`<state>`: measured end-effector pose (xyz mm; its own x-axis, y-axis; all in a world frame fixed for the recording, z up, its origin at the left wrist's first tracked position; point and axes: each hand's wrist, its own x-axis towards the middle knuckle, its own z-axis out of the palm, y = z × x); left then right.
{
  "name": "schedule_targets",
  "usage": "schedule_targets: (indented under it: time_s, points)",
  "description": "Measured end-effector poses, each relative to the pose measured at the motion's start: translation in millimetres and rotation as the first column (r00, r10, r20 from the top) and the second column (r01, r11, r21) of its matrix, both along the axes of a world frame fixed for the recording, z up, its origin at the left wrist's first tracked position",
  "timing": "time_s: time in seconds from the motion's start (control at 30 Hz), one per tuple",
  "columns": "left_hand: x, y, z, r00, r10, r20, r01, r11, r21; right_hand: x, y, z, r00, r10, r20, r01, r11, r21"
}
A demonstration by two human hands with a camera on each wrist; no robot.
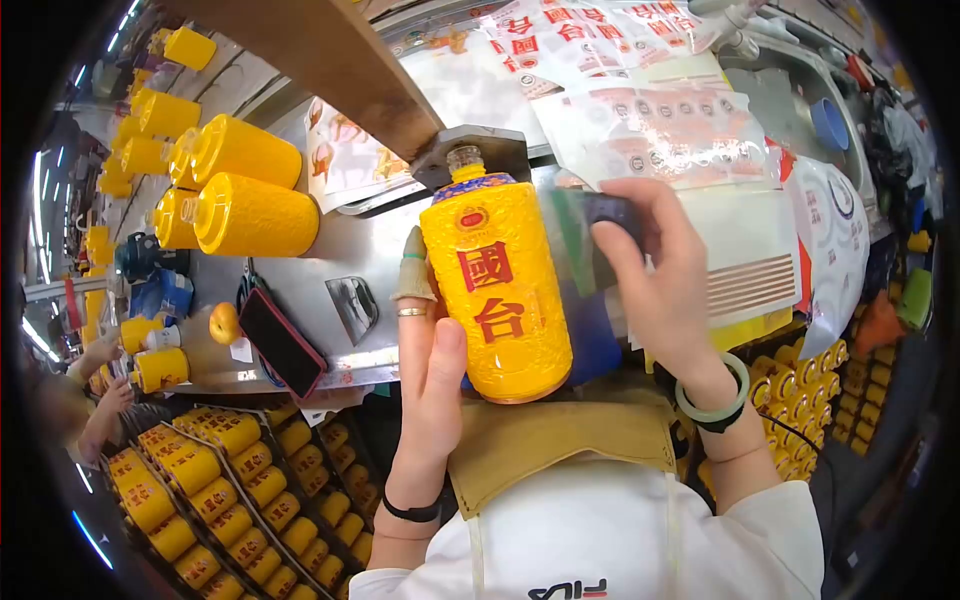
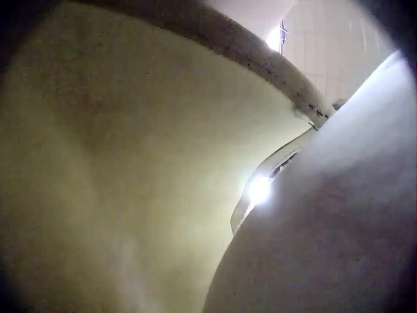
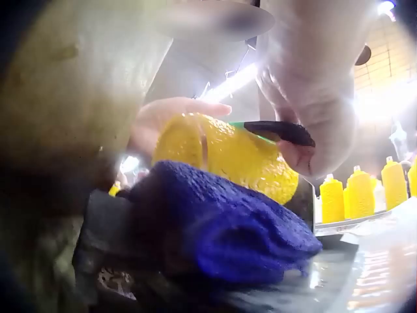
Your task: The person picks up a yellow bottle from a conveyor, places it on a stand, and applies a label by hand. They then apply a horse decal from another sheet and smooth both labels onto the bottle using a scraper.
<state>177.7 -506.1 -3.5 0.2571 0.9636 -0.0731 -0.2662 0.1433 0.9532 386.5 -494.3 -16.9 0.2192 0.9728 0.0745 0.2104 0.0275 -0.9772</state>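
A yellow bottle (image 1: 497,290) with red characters lies with its clear neck in a dark notched holder (image 1: 470,152). My left hand (image 1: 428,375) rests along the bottle's left side, index finger and thumb straight; one finger wears a fabric cot. The other fingers are hidden. At the bottle's right side my right hand (image 1: 655,265) pinches a black-handled scraper (image 1: 612,218) with a see-through green blade, blurred in the head view. In the right wrist view, the scraper's dark handle (image 3: 280,132) overlaps the bottle's upper side. A folded blue cloth (image 3: 228,222) lies against the bottle.
Yellow canisters (image 1: 255,215) stand at the left beside a phone (image 1: 283,342) and an orange fruit (image 1: 224,323). Printed sheets (image 1: 660,130) cover the bench's right side. A brown beam (image 1: 320,65) slants overhead. Racks of yellow bottles (image 1: 230,490) sit below the bench edge.
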Motion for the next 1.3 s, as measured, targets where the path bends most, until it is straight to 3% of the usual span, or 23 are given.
schedule_targets:
  time_s: [0.07,0.13,0.17,0.23,0.27,0.33,0.37,0.43,0.47,0.5,0.57,0.6,0.67,0.73,0.83,0.87,0.93,0.97,1.03,1.1,1.17,1.23,1.3]
  points:
    - [-2.2,1.2,-4.7,0.999,0.022,0.037,-0.021,1.000,-0.009,-3.0,2.4,11.7,0.999,-0.003,-0.052,0.004,1.000,0.017]
    - [-7.3,-0.4,-8.8,0.999,0.048,0.014,-0.047,0.998,-0.036,-9.9,5.5,23.7,0.989,0.149,-0.004,-0.144,0.966,0.215]
    - [-8.0,-0.4,-10.1,0.998,0.058,0.020,-0.058,0.998,-0.034,-7.0,10.1,36.5,0.948,0.281,0.148,-0.308,0.929,0.207]
    - [-6.5,-1.5,-12.3,0.992,0.115,-0.052,-0.118,0.992,-0.053,-5.5,30.3,37.8,0.849,0.293,0.439,-0.401,0.899,0.174]
    - [-4.0,-3.4,-12.3,0.992,0.122,-0.045,-0.124,0.991,-0.053,-3.1,43.2,39.2,0.844,0.299,0.446,-0.408,0.896,0.172]
    - [1.7,-5.3,-11.4,0.960,0.280,-0.015,-0.279,0.948,-0.151,3.1,68.1,46.1,0.738,-0.116,0.664,-0.240,0.875,0.420]
    - [-4.3,-3.8,-11.8,0.957,0.289,-0.007,-0.286,0.946,-0.152,3.9,73.2,53.3,0.733,-0.153,0.663,-0.282,0.819,0.500]
    - [-20.7,-0.9,-12.9,0.992,0.125,-0.009,-0.126,0.991,-0.048,-6.5,59.5,69.8,0.833,0.206,0.514,-0.404,0.861,0.310]
    - [-22.0,-0.4,-13.1,0.991,0.131,-0.003,-0.131,0.990,-0.050,-13.5,56.3,71.1,0.798,0.447,0.404,-0.547,0.818,0.176]
    - [-22.7,0.6,-12.9,0.991,0.136,-0.016,-0.137,0.989,-0.052,-18.4,57.3,71.5,0.683,0.461,0.566,-0.636,0.756,0.151]
    - [-24.3,1.3,-14.3,0.990,0.139,-0.024,-0.140,0.989,-0.055,-24.1,73.5,64.8,0.669,0.221,0.710,-0.575,0.759,0.306]
    - [-25.2,1.7,-15.6,0.991,0.130,-0.030,-0.131,0.991,-0.028,-21.2,83.0,65.9,0.665,0.222,0.713,-0.578,0.758,0.302]
    - [-26.6,1.9,-16.4,0.991,0.127,-0.033,-0.128,0.992,0.000,-14.1,97.9,69.9,0.526,-0.246,0.814,-0.585,0.590,0.557]
    - [-28.4,0.7,-15.1,0.991,0.123,-0.046,-0.122,0.992,0.017,-17.8,80.9,63.1,0.523,-0.163,0.837,-0.681,0.511,0.525]
    - [-31.1,2.7,-17.2,0.987,0.150,-0.053,-0.150,0.989,-0.002,-30.7,37.8,45.4,0.489,0.125,0.863,-0.866,0.193,0.462]
    - [-31.3,3.7,-18.8,0.987,0.153,-0.049,-0.153,0.988,-0.003,-30.8,32.1,50.2,0.486,0.127,0.865,-0.868,0.190,0.459]
    - [-31.4,5.0,-21.3,0.983,0.168,-0.073,-0.168,0.986,0.012,-32.8,27.3,67.7,0.382,0.337,0.861,-0.898,0.356,0.259]
    - [-30.6,4.8,-20.3,0.983,0.168,-0.074,-0.168,0.986,0.011,-32.9,42.5,63.4,0.463,0.201,0.863,-0.801,0.512,0.310]
    - [-27.4,6.1,-16.3,0.983,0.160,-0.093,-0.156,0.987,0.046,-21.9,83.0,60.3,0.562,0.066,0.825,-0.654,0.646,0.394]
    - [-25.9,4.8,-15.6,0.982,0.166,-0.091,-0.162,0.986,0.049,-10.9,95.5,66.1,0.539,-0.067,0.839,-0.630,0.629,0.455]
    - [-26.7,3.9,-17.4,0.982,0.158,-0.101,-0.149,0.985,0.090,-8.2,81.8,65.5,0.461,-0.132,0.877,-0.733,0.501,0.461]
    - [-27.7,5.7,-19.6,0.981,0.163,-0.107,-0.155,0.985,0.081,-17.3,49.1,49.0,0.509,0.084,0.857,-0.836,0.284,0.469]
    - [-26.6,7.8,-21.3,0.980,0.166,-0.113,-0.159,0.985,0.069,-16.4,25.9,58.4,0.435,0.325,0.840,-0.898,0.219,0.380]
